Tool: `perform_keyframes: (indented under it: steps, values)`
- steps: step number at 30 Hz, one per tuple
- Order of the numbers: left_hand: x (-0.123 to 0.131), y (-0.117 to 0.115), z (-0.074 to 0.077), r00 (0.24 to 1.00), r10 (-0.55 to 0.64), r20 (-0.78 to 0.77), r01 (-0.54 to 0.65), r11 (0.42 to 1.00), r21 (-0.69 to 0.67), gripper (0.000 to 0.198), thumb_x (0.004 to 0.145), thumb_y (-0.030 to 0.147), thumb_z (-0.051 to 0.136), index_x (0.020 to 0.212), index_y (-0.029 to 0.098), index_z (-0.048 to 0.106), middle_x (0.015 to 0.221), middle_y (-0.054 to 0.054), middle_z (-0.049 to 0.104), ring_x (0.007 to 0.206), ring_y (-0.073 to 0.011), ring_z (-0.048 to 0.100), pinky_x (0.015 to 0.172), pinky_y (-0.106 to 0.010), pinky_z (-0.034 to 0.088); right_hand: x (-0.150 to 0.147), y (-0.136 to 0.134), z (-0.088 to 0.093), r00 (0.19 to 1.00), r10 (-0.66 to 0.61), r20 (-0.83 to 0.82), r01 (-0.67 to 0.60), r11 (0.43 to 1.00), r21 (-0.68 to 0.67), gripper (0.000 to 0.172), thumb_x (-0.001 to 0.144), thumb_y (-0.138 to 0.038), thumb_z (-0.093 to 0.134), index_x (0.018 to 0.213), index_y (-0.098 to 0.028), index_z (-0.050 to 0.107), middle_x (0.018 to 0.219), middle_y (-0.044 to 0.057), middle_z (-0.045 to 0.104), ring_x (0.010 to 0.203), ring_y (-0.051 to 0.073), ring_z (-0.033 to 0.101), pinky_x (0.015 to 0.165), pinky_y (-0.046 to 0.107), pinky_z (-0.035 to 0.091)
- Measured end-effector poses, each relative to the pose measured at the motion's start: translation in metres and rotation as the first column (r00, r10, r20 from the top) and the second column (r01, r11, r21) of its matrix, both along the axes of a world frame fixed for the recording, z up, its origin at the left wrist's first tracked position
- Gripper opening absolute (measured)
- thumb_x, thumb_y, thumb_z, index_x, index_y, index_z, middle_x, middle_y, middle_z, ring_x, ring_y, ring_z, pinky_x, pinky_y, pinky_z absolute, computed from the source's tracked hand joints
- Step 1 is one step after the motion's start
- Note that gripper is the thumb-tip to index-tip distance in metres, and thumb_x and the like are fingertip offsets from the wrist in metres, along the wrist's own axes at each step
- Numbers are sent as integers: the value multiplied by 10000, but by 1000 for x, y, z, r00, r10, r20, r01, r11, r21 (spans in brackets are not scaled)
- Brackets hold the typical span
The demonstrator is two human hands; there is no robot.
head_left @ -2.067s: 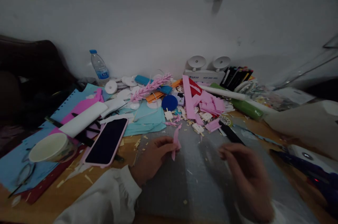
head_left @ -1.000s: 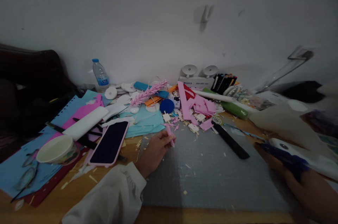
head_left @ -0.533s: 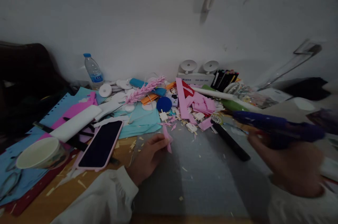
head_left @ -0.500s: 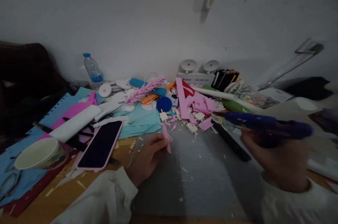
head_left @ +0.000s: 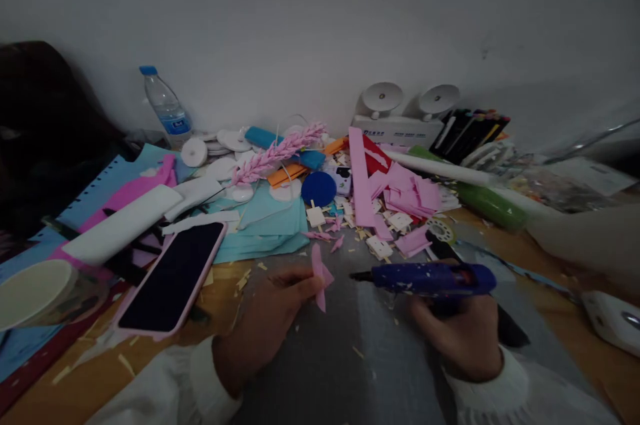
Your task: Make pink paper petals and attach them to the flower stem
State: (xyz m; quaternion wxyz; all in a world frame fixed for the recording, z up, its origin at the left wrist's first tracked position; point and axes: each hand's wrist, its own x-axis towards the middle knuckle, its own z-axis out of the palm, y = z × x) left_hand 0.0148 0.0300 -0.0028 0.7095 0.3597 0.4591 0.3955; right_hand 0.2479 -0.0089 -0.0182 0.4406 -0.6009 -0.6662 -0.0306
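Above the grey mat (head_left: 365,371) on the wooden desk (head_left: 95,381), the left grip (head_left: 273,311) is pinched closed on a pink paper piece (head_left: 320,278), a thin folded strip with a pointed flap, which juts out beyond thumb and fingertips. The right grip (head_left: 465,335) is wrapped round a hard, pale-flecked blue glue gun (head_left: 425,278), its dark nozzle (head_left: 362,276) near the piece but not touching. Behind lies a braided-looking pink spike (head_left: 280,156).

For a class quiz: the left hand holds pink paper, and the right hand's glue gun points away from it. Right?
No: in the head view, the left hand holds pink paper, but the glue gun in the right hand points toward it.
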Motion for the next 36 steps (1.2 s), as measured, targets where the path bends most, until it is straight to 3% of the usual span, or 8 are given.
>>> perform_keyframes:
  steps: [9,12,16,21,28,36]
  values:
    - [-1,-3,-3,974,-29,-225,37,999,31,66,652,257,755,603,214,744,618,15,671,627,-125,561,595,-201,418,-7,-8,-4,998,-40,-57,32,990,-135,229,706,-412,643,817,-227,567,527,-43,588,333,137,506,365,261,414]
    - [-3,-5,-6,960,-41,-277,68,993,91,71,654,259,758,597,219,745,603,20,660,606,-118,537,561,-197,397,-7,-9,-3,998,-53,-44,46,988,-144,240,718,-432,630,820,-227,562,544,-25,604,353,159,531,378,280,425]
    - [-5,-6,-5,958,-79,-275,118,985,130,76,676,262,750,611,222,750,598,19,657,593,-113,520,545,-199,382,-7,-10,-2,996,-71,-47,63,986,-156,268,724,-454,626,833,-218,560,571,-5,629,413,185,594,420,294,468]
    - [-5,-7,-1,958,-116,-261,160,976,151,139,705,264,736,578,206,735,583,4,652,608,-131,535,580,-224,402,-7,-10,-2,998,-61,-23,57,989,-134,271,719,-470,622,795,-219,551,592,-2,626,418,168,578,412,284,457]
    - [-3,-5,4,959,-105,-263,147,978,145,166,672,268,743,519,209,722,559,-7,644,598,-150,545,561,-237,403,-3,-8,0,998,0,66,5,997,-79,227,722,-405,641,811,-222,542,587,-15,617,368,135,524,369,260,415]
    - [-1,-4,3,958,-67,-280,103,988,116,112,632,284,764,551,211,737,558,2,636,585,-141,524,539,-224,379,-3,-7,-3,998,-10,63,13,998,-56,204,729,-382,629,831,-231,540,643,6,637,460,174,607,443,284,490]
